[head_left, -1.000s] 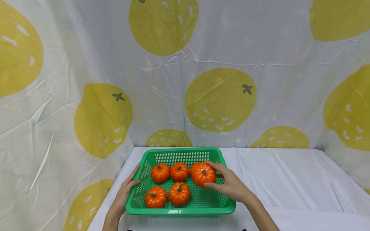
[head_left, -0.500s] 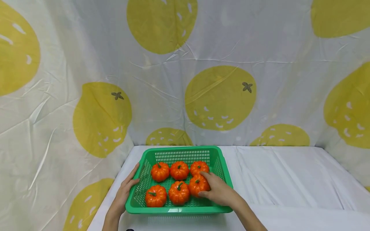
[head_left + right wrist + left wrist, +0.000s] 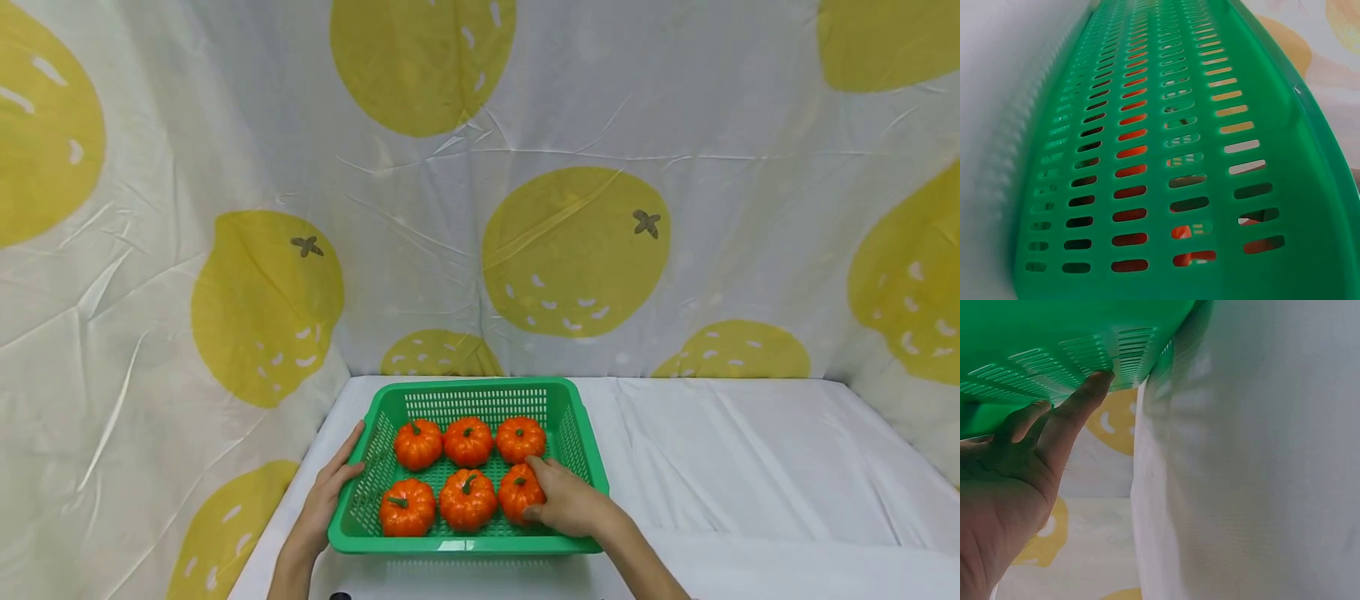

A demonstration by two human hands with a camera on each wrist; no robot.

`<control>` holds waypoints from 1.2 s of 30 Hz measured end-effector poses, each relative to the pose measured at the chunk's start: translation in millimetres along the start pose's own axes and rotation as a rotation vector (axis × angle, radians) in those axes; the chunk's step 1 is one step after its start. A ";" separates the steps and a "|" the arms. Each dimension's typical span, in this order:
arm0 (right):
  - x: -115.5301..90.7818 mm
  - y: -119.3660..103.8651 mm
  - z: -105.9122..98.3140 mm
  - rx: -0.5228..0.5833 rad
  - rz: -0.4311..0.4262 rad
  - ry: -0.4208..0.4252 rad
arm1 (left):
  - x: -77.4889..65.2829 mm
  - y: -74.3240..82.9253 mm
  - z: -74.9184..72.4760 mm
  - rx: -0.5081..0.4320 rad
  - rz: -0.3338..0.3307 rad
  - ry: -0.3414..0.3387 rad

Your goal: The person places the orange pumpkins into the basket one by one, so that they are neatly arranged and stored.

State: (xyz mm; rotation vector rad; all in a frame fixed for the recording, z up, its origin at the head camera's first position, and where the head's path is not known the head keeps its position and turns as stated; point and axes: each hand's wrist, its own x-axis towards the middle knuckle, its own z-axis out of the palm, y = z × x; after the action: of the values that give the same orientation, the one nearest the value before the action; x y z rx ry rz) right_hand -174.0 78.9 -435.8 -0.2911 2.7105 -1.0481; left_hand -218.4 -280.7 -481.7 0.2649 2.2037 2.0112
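Observation:
A green slotted plastic basket (image 3: 465,546) holds several small orange pumpkins in two rows. My right hand (image 3: 572,502) reaches over its front right side and holds the front right pumpkin (image 3: 519,496), thumb and fingers on its right side. Beside that one sits the front middle pumpkin (image 3: 467,502); the back right pumpkin (image 3: 521,440) lies just behind. My left hand (image 3: 321,504) rests against the basket's left side, its fingers extended along the slotted wall in the left wrist view. In the right wrist view the basket's outer wall (image 3: 1222,275) hides the right hand, with orange showing through the slots.
The basket stands on a white cloth-covered table (image 3: 735,467), toward its left end. A white curtain (image 3: 420,250) printed with yellow lemons hangs behind and at the sides. A small dark object (image 3: 340,596) shows at the bottom edge.
My right hand has lowered from the back right of the basket to the front right, where another pumpkin now sits. The back right pumpkin came into view. The left hand stays put.

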 end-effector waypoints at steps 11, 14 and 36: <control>1.4 1.7 2.4 0.001 0.008 0.029 | 0.0 -0.2 0.7 -0.011 0.015 -0.008; 1.4 0.9 3.6 -0.003 0.010 0.041 | -0.3 0.1 0.6 -0.011 0.007 -0.007; 7.1 -2.7 8.4 -0.089 0.027 0.065 | -0.7 0.2 -0.2 -0.015 -0.005 -0.006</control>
State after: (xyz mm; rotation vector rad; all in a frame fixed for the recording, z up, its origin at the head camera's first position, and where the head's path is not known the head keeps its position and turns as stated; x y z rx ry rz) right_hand -178.3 69.7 -440.9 -0.2386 2.8161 -0.9481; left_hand -217.8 -281.0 -481.5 0.2631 2.1822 2.0211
